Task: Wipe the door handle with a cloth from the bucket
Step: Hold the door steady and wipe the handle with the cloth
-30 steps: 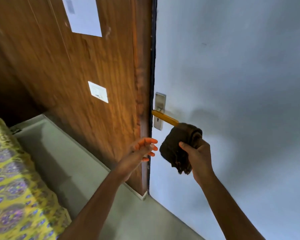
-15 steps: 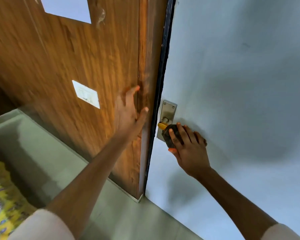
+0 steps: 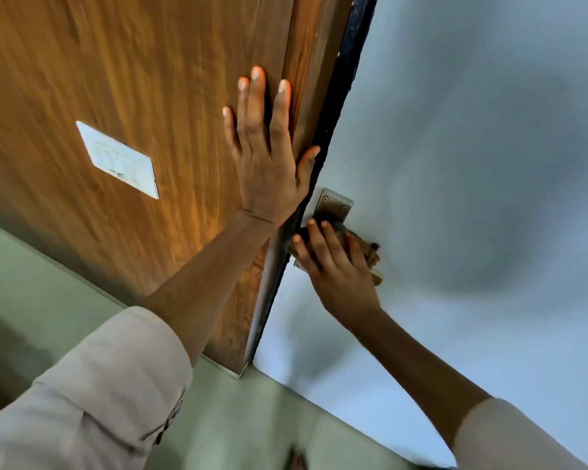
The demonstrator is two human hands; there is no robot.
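1. The left hand (image 3: 269,164) lay flat against the wooden door (image 3: 133,96), fingers spread wide and pointing up, palm on the wood near the door's edge. It held nothing.
2. The thumb of that hand reached across to the dark edge strip (image 3: 340,106) of the door.
3. The right hand (image 3: 336,266) was curled over a dark brown cloth (image 3: 367,247), pressing it onto the door handle (image 3: 376,277). The fingers were wrapped around the cloth, closed on it.
4. The cloth covered most of the handle; only a short brass-coloured end showed past the hand on the right. A little of the cloth poked out beyond the knuckles.
5. The metal backplate (image 3: 333,205) of the handle, with two screws visible at its top, sat just above the right hand on the grey-white door face (image 3: 472,164).
6. A white rectangular label (image 3: 118,159) was stuck on the wooden door, well left of the left hand.
7. Both arms wore light beige sleeves (image 3: 109,395), pushed back to the forearm.
8. A pale green floor (image 3: 235,418) showed below. The bucket was out of view.
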